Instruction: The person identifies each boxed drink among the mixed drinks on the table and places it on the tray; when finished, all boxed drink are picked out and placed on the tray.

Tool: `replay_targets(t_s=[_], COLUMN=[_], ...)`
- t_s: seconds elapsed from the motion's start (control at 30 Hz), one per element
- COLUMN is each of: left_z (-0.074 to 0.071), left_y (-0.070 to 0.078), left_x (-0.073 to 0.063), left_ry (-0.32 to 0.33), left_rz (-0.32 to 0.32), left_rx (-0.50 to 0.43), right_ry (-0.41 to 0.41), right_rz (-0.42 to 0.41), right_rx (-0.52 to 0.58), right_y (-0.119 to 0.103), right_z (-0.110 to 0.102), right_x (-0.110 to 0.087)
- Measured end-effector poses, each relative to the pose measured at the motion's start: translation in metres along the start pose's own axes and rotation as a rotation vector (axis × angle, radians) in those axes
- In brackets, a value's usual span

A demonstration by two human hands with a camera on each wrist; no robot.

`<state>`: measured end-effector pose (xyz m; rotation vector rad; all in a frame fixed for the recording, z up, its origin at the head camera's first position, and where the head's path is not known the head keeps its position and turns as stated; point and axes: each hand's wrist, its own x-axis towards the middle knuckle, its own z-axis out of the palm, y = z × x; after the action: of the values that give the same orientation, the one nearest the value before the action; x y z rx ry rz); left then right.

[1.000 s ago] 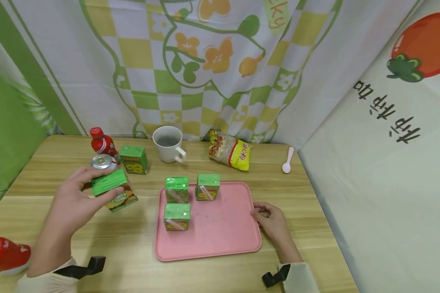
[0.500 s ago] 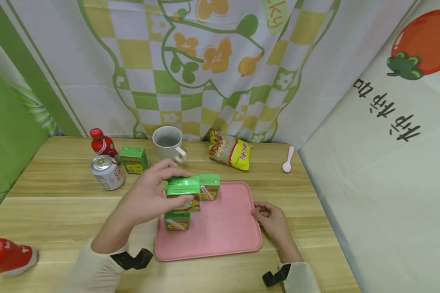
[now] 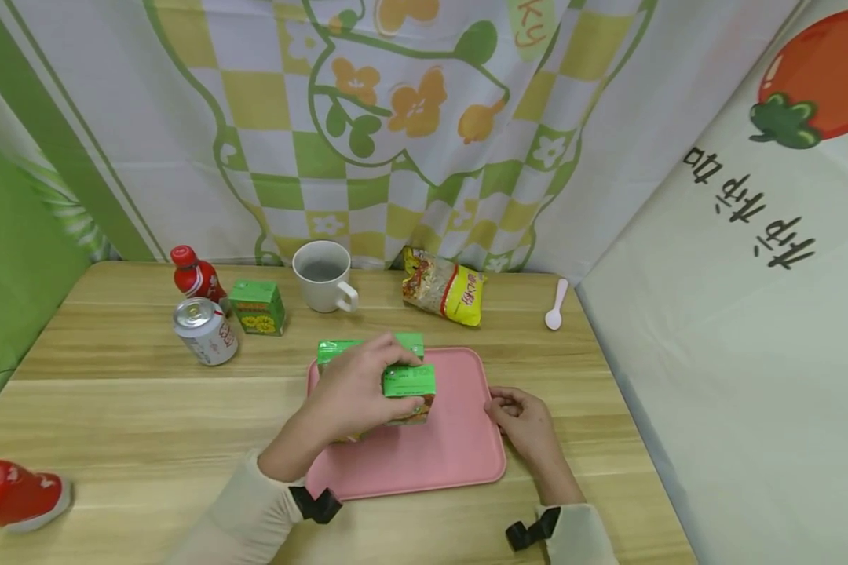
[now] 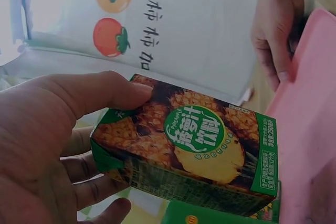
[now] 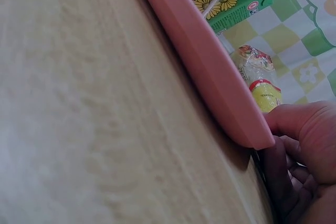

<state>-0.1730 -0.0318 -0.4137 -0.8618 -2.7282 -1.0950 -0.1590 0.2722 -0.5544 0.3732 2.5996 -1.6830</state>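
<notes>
My left hand (image 3: 360,392) grips a green pineapple juice box (image 3: 408,383) between thumb and fingers, over the pink tray (image 3: 459,455). In the left wrist view the juice box (image 4: 194,140) shows its pineapple picture, with the thumb on one end. Behind the hand in the head view stand other green juice boxes (image 3: 334,348) on the tray, mostly hidden by it. At the tray's right edge my right hand (image 3: 526,420) pinches the rim; the right wrist view has its thumb (image 5: 286,120) on top of the rim and fingers below.
Along the back of the wooden table stand a red bottle (image 3: 196,275), a silver can (image 3: 206,333), another green juice box (image 3: 257,308), a white mug (image 3: 321,275), a snack bag (image 3: 444,289) and a pink spoon (image 3: 555,304). A red and white object (image 3: 14,494) lies at the left edge.
My left hand has carried the juice box rightward from beside the can to over the middle of the tray. The right hand stays on the tray's rim.
</notes>
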Motion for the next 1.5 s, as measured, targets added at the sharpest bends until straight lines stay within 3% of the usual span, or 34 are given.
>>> replay_targets(t_s=[0.27,0.6,1.5], left_z=[0.015,0.025,0.026], left_y=[-0.009,-0.010,-0.014], left_x=[0.002,0.004,-0.001], left_ry=[-0.051,-0.096,-0.131], left_rz=[-0.021,-0.049,-0.035], left_rx=[0.157,0.258,0.305], right_ry=[-0.006,-0.004,-0.010], right_rz=[0.023,0.009,0.012], right_rx=[0.011,0.004,0.037], right_y=[-0.002,-0.003,-0.004], right_z=[-0.001,-0.001,0.001], right_x=[-0.002,-0.001,-0.003])
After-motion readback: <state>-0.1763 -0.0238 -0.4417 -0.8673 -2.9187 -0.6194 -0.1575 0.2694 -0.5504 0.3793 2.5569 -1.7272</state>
